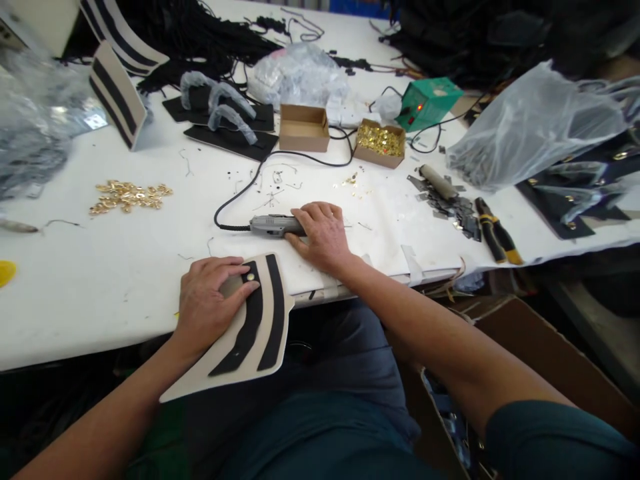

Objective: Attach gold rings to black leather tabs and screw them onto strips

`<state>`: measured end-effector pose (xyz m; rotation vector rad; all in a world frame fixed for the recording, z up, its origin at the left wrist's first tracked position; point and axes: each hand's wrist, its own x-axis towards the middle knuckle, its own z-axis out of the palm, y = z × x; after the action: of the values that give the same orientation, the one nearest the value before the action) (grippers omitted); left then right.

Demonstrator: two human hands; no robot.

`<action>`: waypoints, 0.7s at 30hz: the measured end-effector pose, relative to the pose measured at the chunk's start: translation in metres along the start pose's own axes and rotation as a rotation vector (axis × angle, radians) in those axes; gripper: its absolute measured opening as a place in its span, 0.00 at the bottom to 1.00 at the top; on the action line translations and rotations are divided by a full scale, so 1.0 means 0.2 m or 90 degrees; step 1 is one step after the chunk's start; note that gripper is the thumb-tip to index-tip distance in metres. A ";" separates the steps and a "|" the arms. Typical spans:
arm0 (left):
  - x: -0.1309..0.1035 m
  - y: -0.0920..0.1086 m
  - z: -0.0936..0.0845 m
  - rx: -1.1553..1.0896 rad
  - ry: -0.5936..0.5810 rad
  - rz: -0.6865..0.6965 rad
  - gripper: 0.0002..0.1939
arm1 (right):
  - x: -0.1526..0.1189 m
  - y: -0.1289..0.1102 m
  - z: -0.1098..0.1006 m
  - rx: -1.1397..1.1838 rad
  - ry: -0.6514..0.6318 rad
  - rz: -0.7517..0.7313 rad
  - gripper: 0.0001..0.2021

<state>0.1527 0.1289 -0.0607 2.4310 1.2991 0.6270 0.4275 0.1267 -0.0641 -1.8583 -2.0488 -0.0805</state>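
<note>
My left hand (213,293) holds a cream panel (267,293) with two curved black strips, its thumb and fingers on either side of a round gold-coloured stud (251,276) in one strip. The panel hangs over the table's front edge, above the lap. My right hand (323,235) closes over one end of a grey corded electric screwdriver (273,225), which lies on the white table; its tip is mostly hidden by the hand. A black cable runs from its other end towards the back.
Gold-coloured fasteners (131,196) lie in a pile at left; more fill a small cardboard box (380,159). A brown box (304,133), a green power unit (430,103), pliers (497,230), metal plates (460,213), plastic bags (535,127) and black panels (227,139) stand around the table.
</note>
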 end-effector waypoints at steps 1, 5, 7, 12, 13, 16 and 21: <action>0.00 0.00 0.00 -0.001 0.001 -0.006 0.13 | 0.00 -0.01 0.00 -0.003 0.004 -0.002 0.23; -0.01 -0.01 -0.01 -0.018 -0.001 -0.024 0.13 | 0.00 -0.02 0.00 -0.015 0.017 -0.006 0.22; -0.01 -0.02 -0.01 -0.025 -0.003 -0.026 0.13 | 0.00 -0.02 0.01 -0.019 0.023 -0.012 0.22; -0.01 -0.02 -0.01 -0.030 -0.005 -0.029 0.12 | 0.00 0.00 0.06 -0.009 0.067 -0.027 0.21; -0.01 -0.01 -0.02 -0.032 -0.006 -0.031 0.12 | 0.00 0.00 0.06 -0.005 0.074 -0.029 0.20; -0.01 -0.01 -0.02 -0.038 -0.005 -0.034 0.11 | 0.01 0.00 0.06 0.002 0.083 -0.034 0.20; -0.01 -0.01 -0.03 -0.053 0.002 -0.041 0.11 | 0.02 -0.01 0.06 0.007 0.072 -0.037 0.20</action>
<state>0.1471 0.1289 -0.0580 2.3127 1.3202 0.6546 0.4223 0.1329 -0.0743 -1.7474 -2.0219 -0.1850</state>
